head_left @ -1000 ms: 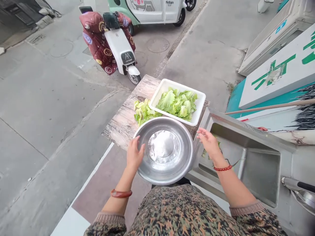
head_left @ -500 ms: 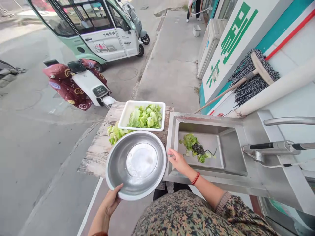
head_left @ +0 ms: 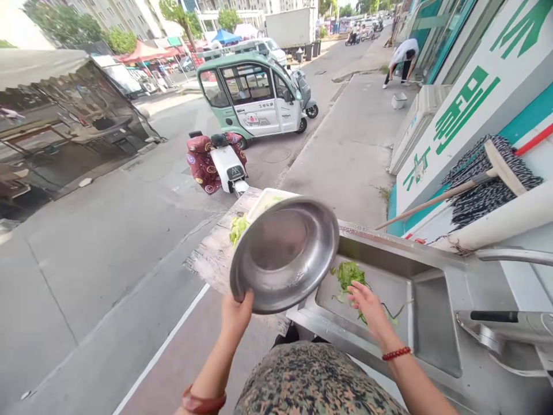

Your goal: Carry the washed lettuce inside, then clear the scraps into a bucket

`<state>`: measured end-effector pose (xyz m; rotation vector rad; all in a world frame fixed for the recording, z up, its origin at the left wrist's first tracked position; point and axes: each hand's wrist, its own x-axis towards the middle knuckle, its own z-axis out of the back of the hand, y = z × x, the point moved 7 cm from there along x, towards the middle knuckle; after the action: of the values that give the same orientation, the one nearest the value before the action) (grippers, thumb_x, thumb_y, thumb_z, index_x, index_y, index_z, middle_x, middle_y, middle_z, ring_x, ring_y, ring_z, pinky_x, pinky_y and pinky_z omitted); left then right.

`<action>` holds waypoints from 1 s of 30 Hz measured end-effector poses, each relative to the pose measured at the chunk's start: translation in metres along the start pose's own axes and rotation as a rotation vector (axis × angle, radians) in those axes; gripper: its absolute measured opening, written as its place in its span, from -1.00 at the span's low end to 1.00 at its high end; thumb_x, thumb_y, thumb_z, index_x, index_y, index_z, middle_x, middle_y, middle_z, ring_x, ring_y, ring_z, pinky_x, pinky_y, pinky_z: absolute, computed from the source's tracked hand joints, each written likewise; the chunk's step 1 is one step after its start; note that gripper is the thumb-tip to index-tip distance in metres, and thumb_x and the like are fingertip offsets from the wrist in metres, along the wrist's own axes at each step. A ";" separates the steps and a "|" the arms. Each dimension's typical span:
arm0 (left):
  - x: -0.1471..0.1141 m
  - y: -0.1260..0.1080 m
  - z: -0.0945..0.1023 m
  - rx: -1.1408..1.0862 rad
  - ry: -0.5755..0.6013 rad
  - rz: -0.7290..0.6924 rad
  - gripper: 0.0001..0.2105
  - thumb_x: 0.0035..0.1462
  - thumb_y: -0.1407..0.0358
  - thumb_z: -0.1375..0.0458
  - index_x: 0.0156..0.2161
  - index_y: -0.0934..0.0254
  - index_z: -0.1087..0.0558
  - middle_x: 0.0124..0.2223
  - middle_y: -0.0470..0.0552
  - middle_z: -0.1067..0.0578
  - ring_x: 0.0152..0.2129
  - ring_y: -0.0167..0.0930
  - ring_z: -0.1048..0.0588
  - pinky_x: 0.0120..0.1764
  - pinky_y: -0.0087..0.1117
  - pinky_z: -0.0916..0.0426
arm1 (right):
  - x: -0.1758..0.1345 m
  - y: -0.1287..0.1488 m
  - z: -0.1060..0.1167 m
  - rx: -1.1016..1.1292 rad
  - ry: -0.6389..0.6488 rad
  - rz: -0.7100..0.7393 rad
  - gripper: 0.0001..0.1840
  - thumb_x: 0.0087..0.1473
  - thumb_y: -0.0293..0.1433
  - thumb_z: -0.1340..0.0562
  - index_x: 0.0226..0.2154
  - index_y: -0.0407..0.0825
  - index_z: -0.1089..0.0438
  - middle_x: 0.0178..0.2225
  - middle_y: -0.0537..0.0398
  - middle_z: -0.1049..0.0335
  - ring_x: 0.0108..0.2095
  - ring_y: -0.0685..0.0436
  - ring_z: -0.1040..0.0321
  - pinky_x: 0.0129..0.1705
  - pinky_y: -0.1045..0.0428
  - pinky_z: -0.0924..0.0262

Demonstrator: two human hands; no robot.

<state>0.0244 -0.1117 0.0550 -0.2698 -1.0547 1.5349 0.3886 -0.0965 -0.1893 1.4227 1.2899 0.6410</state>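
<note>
My left hand [head_left: 237, 308] grips the near rim of a metal basin [head_left: 280, 242], thumb over the edge. The basin is lifted and tilted, its inside toward me, and nothing lies in it. Over the steel sink [head_left: 436, 328] hangs my right hand [head_left: 365, 302], fingers apart and holding nothing. Just beyond those fingers, torn lettuce leaves [head_left: 349, 274] lie on the sink floor. A dark scrubber beside the leaves is mostly hidden by my hand. Behind the basin a white tray [head_left: 270, 197] shows only in part, with more lettuce [head_left: 237, 229] on the wooden board [head_left: 207, 259].
A faucet [head_left: 496, 317] reaches over the sink's right side. A mop [head_left: 479, 178] leans against the wall at the right. Beyond the board stand a scooter [head_left: 227, 164] and a small three-wheeled vehicle [head_left: 259, 98]. Farther off, a person [head_left: 404, 57] bends over on the pavement.
My left hand has raised the basin and tipped it, and it now covers much of the tray. My right hand has moved right, over the sink. The view has tilted up.
</note>
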 end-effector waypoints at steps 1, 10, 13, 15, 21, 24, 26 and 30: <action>-0.005 -0.026 -0.014 -0.020 0.014 -0.166 -0.60 0.12 0.28 -0.13 0.07 0.30 -0.45 0.04 0.14 -0.57 0.07 -0.09 -0.48 0.09 -0.10 -0.42 | -0.001 -0.002 0.012 0.005 -0.013 -0.006 -0.41 -0.17 -0.04 -0.38 -0.07 0.07 -0.46 -0.08 -0.05 -0.54 -0.20 -0.22 -0.53 -0.32 -0.03 -0.42; -0.049 -0.113 -0.106 -0.194 0.365 -0.721 -0.33 0.05 0.57 -0.02 0.30 0.22 -0.24 0.31 0.14 -0.33 0.24 -0.27 -0.32 0.25 -0.14 -0.25 | -0.011 -0.015 0.107 0.129 -0.177 -0.059 -0.31 -0.31 0.00 -0.43 -0.13 0.01 -0.42 -0.12 -0.01 -0.53 -0.15 -0.26 -0.49 -0.35 0.00 -0.38; -0.028 -0.078 -0.104 -0.331 0.305 -0.279 -0.49 -0.03 0.48 -0.13 0.10 0.28 -0.48 0.15 0.09 -0.51 0.16 -0.21 -0.41 0.24 -0.15 -0.24 | -0.004 -0.013 0.107 0.159 -0.197 -0.063 -0.40 -0.29 -0.05 -0.41 -0.18 0.01 -0.42 -0.16 0.00 -0.54 -0.22 -0.22 -0.50 -0.42 0.03 -0.34; -0.019 -0.044 -0.094 -0.384 0.220 0.042 -0.70 -0.08 0.38 -0.21 -0.16 0.32 -0.58 -0.11 0.08 -0.63 -0.01 -0.15 -0.51 0.09 -0.16 -0.39 | 0.006 -0.007 0.094 0.163 -0.184 -0.073 -0.44 -0.25 -0.10 -0.40 -0.18 0.00 -0.42 -0.19 0.00 -0.54 -0.25 -0.17 -0.50 -0.44 0.06 -0.32; -0.019 0.051 -0.039 -0.396 0.116 0.513 -0.83 -0.19 0.31 -0.20 -0.41 0.34 -0.43 -0.63 -0.11 -0.41 -0.64 -0.38 -0.42 -0.55 -0.41 -0.33 | 0.035 0.025 0.005 0.207 -0.023 -0.077 -0.52 -0.09 -0.22 -0.37 -0.07 0.02 -0.43 -0.08 0.00 -0.52 -0.21 -0.09 -0.50 -0.33 0.09 -0.37; -0.023 0.094 -0.010 -0.387 0.076 0.694 -0.84 -0.22 0.36 -0.20 -0.42 0.31 -0.38 -0.63 -0.10 -0.42 -0.70 -0.43 -0.36 -0.59 -0.43 -0.28 | 0.049 0.040 -0.065 0.228 0.117 -0.081 -0.62 0.03 -0.25 -0.33 -0.08 0.00 -0.47 -0.07 -0.03 -0.53 -0.16 -0.12 -0.50 -0.21 0.04 -0.41; -0.022 0.116 0.006 -0.375 0.081 0.779 -0.88 -0.19 0.40 -0.19 -0.44 0.31 -0.37 -0.62 -0.04 -0.45 -0.68 -0.40 -0.39 -0.56 -0.39 -0.33 | 0.060 0.048 -0.111 0.226 0.168 -0.089 -0.67 0.10 -0.28 -0.31 -0.07 -0.02 -0.48 -0.05 -0.05 -0.52 -0.11 -0.14 -0.49 -0.12 -0.01 -0.41; -0.005 0.151 0.031 -0.307 0.082 0.851 -0.94 -0.11 0.39 -0.17 -0.45 0.28 -0.36 -0.61 -0.02 -0.46 -0.67 -0.37 -0.42 -0.55 -0.37 -0.35 | 0.095 0.060 -0.176 0.190 0.130 -0.096 -0.65 0.22 -0.28 -0.25 0.03 -0.04 -0.38 0.09 -0.06 -0.38 0.00 -0.17 -0.40 0.02 -0.16 -0.36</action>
<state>-0.0968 -0.1144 -0.0403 -1.0935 -1.1756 2.0670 0.2793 0.0606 -0.1063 1.4813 1.5461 0.5659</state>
